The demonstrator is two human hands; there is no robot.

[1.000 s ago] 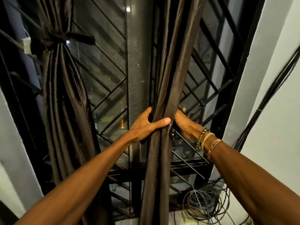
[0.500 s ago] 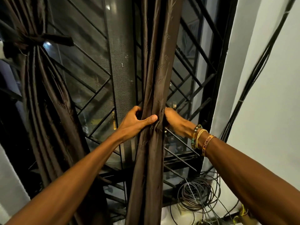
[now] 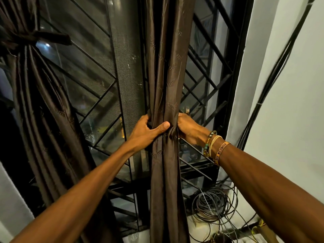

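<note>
Black diagonal window bars (image 3: 91, 55) are filling the background, with a strip of grey mesh (image 3: 126, 76) running upright down the middle. Just right of the mesh, in front of the bars, a brown curtain (image 3: 166, 76) is hanging bunched into one narrow column. The left hand (image 3: 145, 132) is gripping it from the left edge, with the thumb lying across the front folds and the fingers (image 3: 146, 118) curling behind the cloth. The right hand (image 3: 189, 128) is gripping it from the right edge at the same height. Its fingers are wrapping round the back of the bundle, out of sight, and bracelets (image 3: 214, 146) are sitting on its wrist. The curtain is looking narrowest where the two hands are squeezing it.

Well apart to the left, a second brown curtain (image 3: 40, 111) is hanging gathered, with a band (image 3: 43, 36) cinching it near the top. Open bars and glass are showing between the two curtains. To the right, the black window frame (image 3: 233, 85) is standing near the held curtain, with a white wall (image 3: 289, 120) beyond it. Dark cables (image 3: 273, 76) are running down that wall. A coil of wire (image 3: 213, 204) is lying low by the frame's foot, just right of the curtain's lower folds.
</note>
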